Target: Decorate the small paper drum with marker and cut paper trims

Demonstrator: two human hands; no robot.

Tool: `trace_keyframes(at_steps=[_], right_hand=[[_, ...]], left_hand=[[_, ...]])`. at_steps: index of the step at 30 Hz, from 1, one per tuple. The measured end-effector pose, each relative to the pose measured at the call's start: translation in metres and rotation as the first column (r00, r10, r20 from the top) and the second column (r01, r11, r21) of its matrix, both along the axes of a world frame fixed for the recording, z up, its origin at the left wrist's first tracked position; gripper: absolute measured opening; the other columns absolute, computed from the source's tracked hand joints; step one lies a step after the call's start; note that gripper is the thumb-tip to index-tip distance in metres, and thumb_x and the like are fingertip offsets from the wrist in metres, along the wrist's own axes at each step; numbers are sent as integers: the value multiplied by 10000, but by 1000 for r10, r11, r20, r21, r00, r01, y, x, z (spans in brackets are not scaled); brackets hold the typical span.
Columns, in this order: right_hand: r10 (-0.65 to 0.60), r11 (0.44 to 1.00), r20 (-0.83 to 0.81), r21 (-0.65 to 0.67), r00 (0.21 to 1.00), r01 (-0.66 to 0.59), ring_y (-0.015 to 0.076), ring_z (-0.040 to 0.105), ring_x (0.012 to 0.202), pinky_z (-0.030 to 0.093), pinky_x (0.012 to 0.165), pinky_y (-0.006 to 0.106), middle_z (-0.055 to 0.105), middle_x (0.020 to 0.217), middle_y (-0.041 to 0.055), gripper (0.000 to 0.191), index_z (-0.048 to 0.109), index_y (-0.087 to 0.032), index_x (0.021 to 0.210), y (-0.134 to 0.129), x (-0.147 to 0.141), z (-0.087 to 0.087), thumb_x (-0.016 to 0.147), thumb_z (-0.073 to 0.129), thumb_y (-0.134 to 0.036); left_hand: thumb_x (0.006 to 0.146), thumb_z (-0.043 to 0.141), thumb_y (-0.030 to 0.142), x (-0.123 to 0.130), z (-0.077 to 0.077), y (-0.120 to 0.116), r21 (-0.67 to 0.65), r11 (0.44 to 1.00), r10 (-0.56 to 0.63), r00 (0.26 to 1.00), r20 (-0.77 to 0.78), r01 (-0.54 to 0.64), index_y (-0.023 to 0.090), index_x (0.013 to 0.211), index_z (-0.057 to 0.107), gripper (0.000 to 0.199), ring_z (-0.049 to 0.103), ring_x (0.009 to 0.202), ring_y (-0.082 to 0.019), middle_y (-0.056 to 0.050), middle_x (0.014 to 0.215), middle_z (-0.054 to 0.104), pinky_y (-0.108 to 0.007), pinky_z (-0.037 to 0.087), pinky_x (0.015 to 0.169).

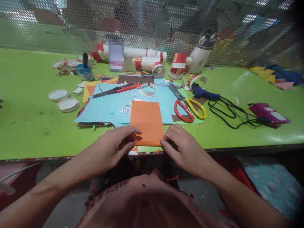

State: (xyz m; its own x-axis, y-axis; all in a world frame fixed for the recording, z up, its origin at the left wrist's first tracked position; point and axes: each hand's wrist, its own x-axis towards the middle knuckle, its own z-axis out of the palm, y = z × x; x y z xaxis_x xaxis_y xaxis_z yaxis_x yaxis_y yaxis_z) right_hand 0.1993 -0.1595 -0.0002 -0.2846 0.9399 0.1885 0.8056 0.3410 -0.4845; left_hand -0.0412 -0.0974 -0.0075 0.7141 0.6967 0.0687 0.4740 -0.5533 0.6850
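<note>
An orange paper rectangle [146,122] lies at the table's front edge, its near end turned up in a narrow fold. My left hand [121,142] pinches the left end of that fold between thumb and fingers. At the right end, my right hand [177,142] grips the same fold with its fingertips. Light blue sheets [102,110] lie under the orange paper's far part, with small paper scraps on them. A white paper ring [148,90] stands just beyond the orange paper.
Scissors with red and yellow handles [184,107] lie right of the paper, red-handled scissors [123,89] at the left. Farther right are a blue glue gun [205,93] and a magenta box [268,113]. Paper cups [178,65] and a white bottle [200,57] stand behind.
</note>
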Motion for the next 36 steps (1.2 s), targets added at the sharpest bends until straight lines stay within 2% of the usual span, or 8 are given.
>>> trace_keyframes(at_steps=[4, 6, 10, 13, 19, 27, 31, 36], right_hand=[[-26, 999, 59, -37, 998, 28, 211, 449, 778, 355, 685, 348, 518, 753, 52, 212, 472, -181, 704, 2, -2, 2, 901, 516, -116], [-40, 998, 65, -39, 997, 43, 208, 449, 770, 353, 683, 346, 513, 741, 46, 214, 465, -184, 696, 3, -3, 1, 886, 529, -109], [-58, 998, 47, -35, 997, 60, 204, 450, 761, 353, 682, 341, 507, 728, 40, 226, 451, -189, 681, 4, -5, 0, 865, 544, -96], [-62, 998, 32, -32, 998, 63, 202, 452, 756, 351, 676, 335, 508, 724, 39, 225, 456, -188, 680, 4, -5, -1, 862, 547, -94], [-43, 999, 0, -22, 999, 43, 206, 463, 766, 357, 679, 334, 520, 732, 47, 201, 492, -176, 693, 2, -2, -1, 869, 549, -96], [-57, 998, -16, -35, 998, 57, 201, 465, 755, 354, 672, 331, 520, 723, 37, 204, 497, -176, 679, 2, -2, 0, 842, 591, -95], [-69, 997, -14, -43, 998, 68, 193, 461, 734, 344, 659, 325, 516, 709, 30, 211, 491, -179, 669, 5, -2, 0, 824, 597, -85], [-90, 994, -3, -57, 996, 89, 188, 461, 721, 333, 641, 318, 513, 692, 22, 223, 473, -187, 650, 7, -3, 1, 797, 600, -76]], left_hand=[[961, 466, 267, -1, 2, 2, -89, 996, -23, 1000, 20, 24, 253, 1222, 496, 263, 658, 1024, -189, -63, 1143, 671, -281, 520, 805], [957, 465, 255, -1, 4, 3, -101, 994, -27, 999, 27, 30, 246, 1207, 487, 251, 653, 1041, -192, -72, 1154, 658, -290, 524, 812], [946, 465, 255, 3, 5, 0, -63, 997, 33, 999, -5, -33, 225, 1118, 507, 180, 660, 927, -191, -60, 1048, 672, -311, 519, 746], [947, 454, 267, 5, 4, -3, -35, 997, 74, 997, -28, -75, 229, 1165, 503, 226, 656, 884, -195, -48, 1000, 678, -328, 504, 728], [931, 448, 255, 5, 4, -1, -105, 993, 44, 998, -45, -48, 246, 1156, 525, 238, 649, 893, -188, -55, 1085, 668, -318, 493, 730], [870, 480, 229, 12, 20, 8, -9, 1000, 6, 959, -283, -9, 226, 1191, 472, 321, 579, 675, -177, -11, 803, 647, -277, 378, 583], [867, 480, 216, 12, 19, 10, -4, 1000, -21, 958, -287, 21, 253, 1269, 412, 409, 576, 676, -170, 5, 802, 647, -262, 363, 581], [877, 471, 218, 11, 21, 9, 13, 1000, -12, 959, -284, 16, 244, 1238, 462, 363, 595, 720, -179, -37, 905, 679, -270, 390, 604]])
